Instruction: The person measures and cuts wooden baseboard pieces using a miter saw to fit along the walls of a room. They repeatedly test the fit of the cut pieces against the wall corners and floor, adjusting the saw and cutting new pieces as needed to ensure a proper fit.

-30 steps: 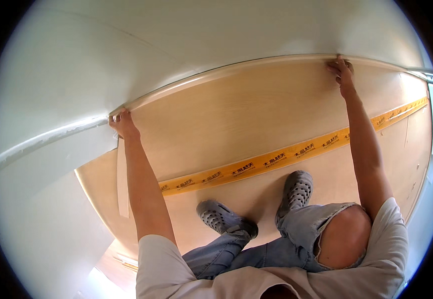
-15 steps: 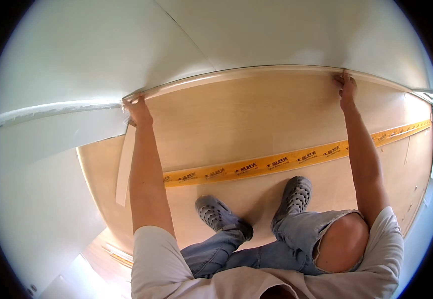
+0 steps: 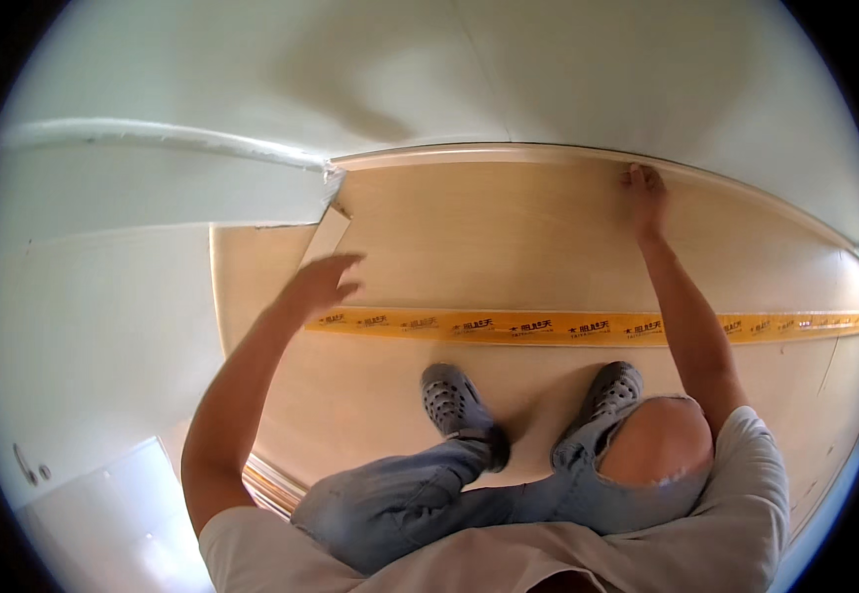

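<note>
A long, pale wood trim strip [image 3: 509,153] runs along the foot of the pale green wall, bordering the light wood board floor. My right hand [image 3: 646,198] reaches far forward to it, fingers curled together against its near edge; the fingertips are partly hidden. Nearer to me on the left, my left hand [image 3: 323,287] is in the air, slightly blurred, thumb and fingers apart and nothing in them. Just beyond this hand, a short flat piece of pale wood [image 3: 327,235] lies beside the wall corner, partly covered by the hand.
Orange printed tape [image 3: 489,326] crosses the wood boards [image 3: 489,237] from left to right. My grey clogs [image 3: 454,403] stand on the near side of it. A pale wall corner [image 3: 329,188] with a rough edge juts in at left. Several thin strips [image 3: 273,482] lie at lower left.
My left hand has let go of the strip's left end and drawn back toward me, opening. My right hand stays at the strip. The view has shifted left.
</note>
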A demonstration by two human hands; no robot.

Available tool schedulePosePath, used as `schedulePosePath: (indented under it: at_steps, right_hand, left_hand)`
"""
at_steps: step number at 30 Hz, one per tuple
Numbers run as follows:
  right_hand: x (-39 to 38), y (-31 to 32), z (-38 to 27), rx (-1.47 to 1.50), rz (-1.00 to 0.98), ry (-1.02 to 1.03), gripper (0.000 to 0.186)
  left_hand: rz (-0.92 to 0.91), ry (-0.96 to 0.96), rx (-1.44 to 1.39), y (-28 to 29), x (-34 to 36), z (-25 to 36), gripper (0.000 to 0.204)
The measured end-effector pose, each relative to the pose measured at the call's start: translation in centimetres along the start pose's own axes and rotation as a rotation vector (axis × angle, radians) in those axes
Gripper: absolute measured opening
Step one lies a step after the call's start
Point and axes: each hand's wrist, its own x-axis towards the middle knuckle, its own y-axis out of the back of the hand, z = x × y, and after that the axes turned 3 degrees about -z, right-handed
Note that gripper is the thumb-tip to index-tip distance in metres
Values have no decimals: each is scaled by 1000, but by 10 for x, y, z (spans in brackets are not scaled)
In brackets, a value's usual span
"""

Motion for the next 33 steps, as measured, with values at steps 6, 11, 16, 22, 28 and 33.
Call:
schedulePosePath:
  at_steps: [6,11,16,22,28,33]
  right_hand:
    - [-6,-31,17,101,-184,23,28]
    - [5,-13,1,-207,-315,61,24]
    - [43,52,-5,-233,-583,20,20]
    - [-57,12,-127,-1035,-921,101,20]
    - [-173,-36,-195,-1425,-1385,265,33]
    - [-198,-96,-176,-1470,-1383,366,35]
  left_hand:
    - [-72,375,-53,-113,-142,-101,55]
    - [28,608,-255,-200,-164,-205,53]
    - [375,503,-257,-215,-98,-264,50]
    - [553,473,-259,-197,-38,-304,53]
    - [528,375,-323,-194,-6,-320,53]
    - [512,339,-457,-182,-7,-320,42]
